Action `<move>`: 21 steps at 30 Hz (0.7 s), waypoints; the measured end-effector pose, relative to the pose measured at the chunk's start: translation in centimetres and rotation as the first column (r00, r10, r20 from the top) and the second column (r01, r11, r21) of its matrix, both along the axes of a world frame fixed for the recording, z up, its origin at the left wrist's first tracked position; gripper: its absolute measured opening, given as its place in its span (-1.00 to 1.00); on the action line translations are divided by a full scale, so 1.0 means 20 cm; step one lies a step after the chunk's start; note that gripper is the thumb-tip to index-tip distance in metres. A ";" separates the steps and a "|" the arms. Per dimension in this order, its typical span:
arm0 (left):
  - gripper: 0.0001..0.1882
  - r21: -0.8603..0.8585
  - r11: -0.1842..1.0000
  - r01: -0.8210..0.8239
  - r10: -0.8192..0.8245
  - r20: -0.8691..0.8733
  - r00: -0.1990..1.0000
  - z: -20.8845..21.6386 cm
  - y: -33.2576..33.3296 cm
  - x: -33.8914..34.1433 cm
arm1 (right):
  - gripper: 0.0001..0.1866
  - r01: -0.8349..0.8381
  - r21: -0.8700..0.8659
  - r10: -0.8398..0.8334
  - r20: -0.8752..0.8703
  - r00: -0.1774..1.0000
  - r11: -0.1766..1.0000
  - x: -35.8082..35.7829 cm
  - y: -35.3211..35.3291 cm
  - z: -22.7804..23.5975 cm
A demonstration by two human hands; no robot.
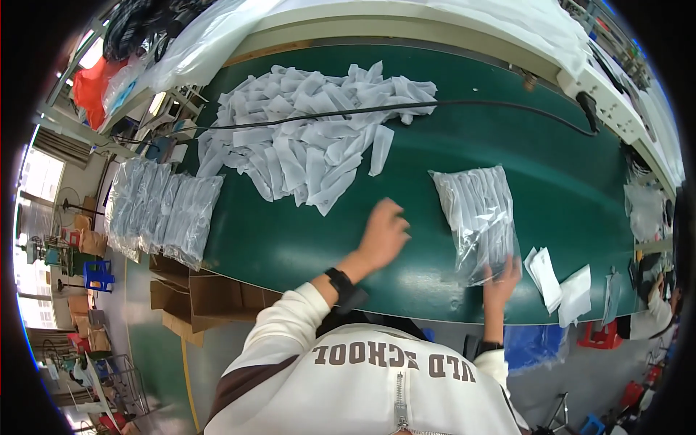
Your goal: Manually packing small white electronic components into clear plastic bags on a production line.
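Observation:
A clear plastic bag packed with a row of pale grey-white folded pieces lies on the green table, right of centre. My right hand grips the bag's near edge, with the thumb and fingers about the film. My left hand hovers over the table left of that bag, apart from it. Its fingers are loosely bent and spread, with nothing visible in them. Beyond the left hand spreads a large loose pile of the same pale pieces.
Several filled clear bags lie at the table's left end. White papers or flat sheets rest near the right front edge. A black cable crosses above the pile to a power strip. Cardboard boxes stand below the left front edge.

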State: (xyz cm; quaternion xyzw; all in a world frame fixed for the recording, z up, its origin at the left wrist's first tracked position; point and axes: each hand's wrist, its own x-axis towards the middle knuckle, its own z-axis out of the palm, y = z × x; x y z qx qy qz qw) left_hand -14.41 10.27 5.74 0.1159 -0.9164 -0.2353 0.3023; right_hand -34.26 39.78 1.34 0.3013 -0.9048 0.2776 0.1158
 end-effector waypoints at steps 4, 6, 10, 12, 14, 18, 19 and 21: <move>-0.42 -0.214 0.915 -0.341 0.368 0.103 0.924 -0.09 -0.52 0.17 | -0.51 0.210 -0.007 -0.208 0.098 0.973 0.978 0.14 0.29 -0.08; -0.41 -0.252 0.903 -0.349 0.393 0.148 0.908 -0.11 -0.66 0.20 | -0.57 0.361 -0.066 -0.330 0.281 0.901 0.930 0.21 0.31 -0.01; -0.36 -0.314 0.885 -0.343 0.430 0.272 0.861 -0.16 -0.79 0.23 | -0.61 0.295 -0.114 -0.261 0.243 0.934 0.949 0.28 0.21 0.14; -0.32 -0.284 0.905 -0.316 0.404 0.343 0.848 -0.21 -0.76 0.26 | -0.61 0.243 -0.154 -0.211 0.198 0.957 0.958 0.34 0.12 0.24; -0.31 -0.208 0.936 -0.285 0.345 0.373 0.861 -0.22 -0.68 0.28 | -0.63 0.131 -0.235 -0.104 0.124 0.987 0.963 0.39 -0.02 0.33; -0.28 -0.061 0.978 -0.201 0.208 0.422 0.882 -0.18 -0.43 0.33 | -0.67 -0.108 -0.282 0.129 0.056 0.990 0.953 0.58 -0.35 0.43; -0.27 -0.055 0.980 -0.189 0.195 0.420 0.886 -0.16 -0.35 0.35 | -0.68 -0.193 -0.281 0.213 0.044 0.976 0.940 0.62 -0.46 0.43; -0.26 -0.043 0.983 -0.180 0.181 0.420 0.890 -0.16 -0.29 0.40 | -0.70 -0.316 -0.301 0.374 0.157 0.914 0.900 0.70 -0.67 0.43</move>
